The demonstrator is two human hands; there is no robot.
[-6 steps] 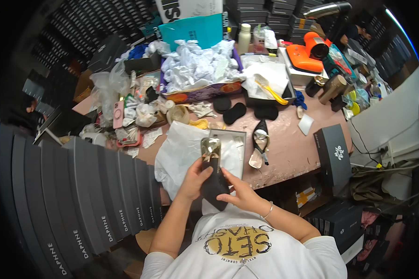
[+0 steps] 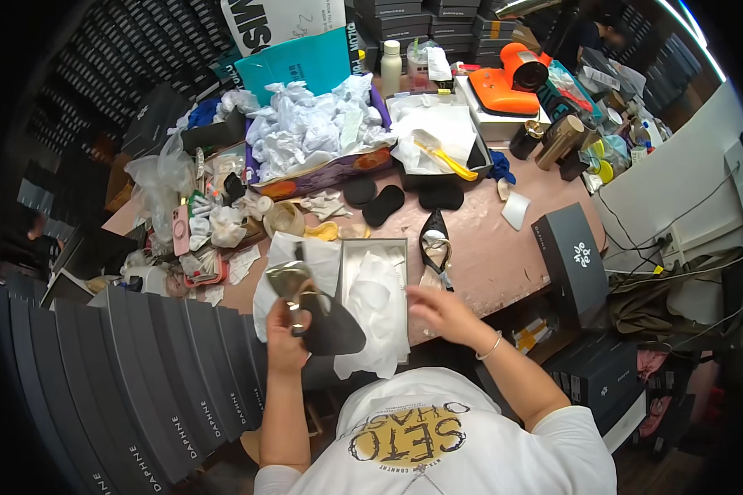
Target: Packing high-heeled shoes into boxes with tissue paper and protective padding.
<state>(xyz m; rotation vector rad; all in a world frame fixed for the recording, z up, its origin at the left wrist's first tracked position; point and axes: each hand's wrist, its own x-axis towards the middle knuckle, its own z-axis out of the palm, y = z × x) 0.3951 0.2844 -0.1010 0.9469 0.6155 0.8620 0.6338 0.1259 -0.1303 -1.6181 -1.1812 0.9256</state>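
Note:
My left hand (image 2: 286, 340) grips a dark pointed shoe (image 2: 335, 325) with a shiny gold-toned part, raised left of an open shoe box (image 2: 406, 313). White tissue paper (image 2: 375, 309) fills that box, and another white paper sheet (image 2: 276, 285) lies beside it, partly behind the shoe. To the right of the box, my right hand (image 2: 447, 317) holds nothing, its fingers apart and somewhat blurred. Just beyond those fingers, a black strappy shoe (image 2: 433, 247) with a pale insole rests on the pink table (image 2: 495, 247).
Stacked grey shoe boxes (image 2: 157, 371) rise at my left. A purple carton (image 2: 338, 172) of crumpled paper stands at the back, near black pads (image 2: 384, 206) and a tray with a yellow-handled tool (image 2: 450, 161). An upright dark box (image 2: 571, 264) borders the right edge.
My right hand has let go of the dark shoe and moved right, toward the strappy shoe. The left hand has carried its shoe left and tilted it. The view has shifted right.

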